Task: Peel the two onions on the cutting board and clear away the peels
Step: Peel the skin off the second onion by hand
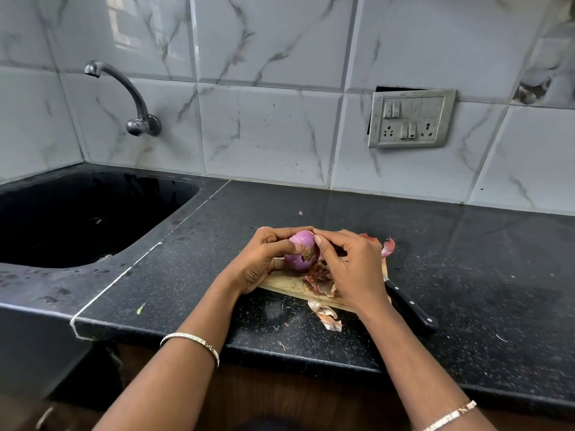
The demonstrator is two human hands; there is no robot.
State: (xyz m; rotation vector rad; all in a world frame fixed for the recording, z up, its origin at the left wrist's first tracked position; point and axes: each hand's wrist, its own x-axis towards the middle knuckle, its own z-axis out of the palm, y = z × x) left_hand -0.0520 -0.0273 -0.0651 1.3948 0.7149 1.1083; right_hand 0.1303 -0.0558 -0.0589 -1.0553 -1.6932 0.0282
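Observation:
A purple onion [299,248], root end toward me, is held just above the wooden cutting board [287,283]. My left hand [264,259] grips it from the left with curled fingers. My right hand [351,269] pinches the onion's skin at its upper right edge with thumb and forefinger. Loose reddish peels [317,279] lie in a heap on the board under my hands. Another peel [325,315] lies on the counter in front of the board, and a pink piece [388,246] sits behind my right hand. A second onion is not visible.
A black-handled knife [410,306] lies on the black counter [466,275] right of the board. A black sink [77,219] with a wall tap [130,94] is at the left. A switch panel [410,119] is on the tiled wall.

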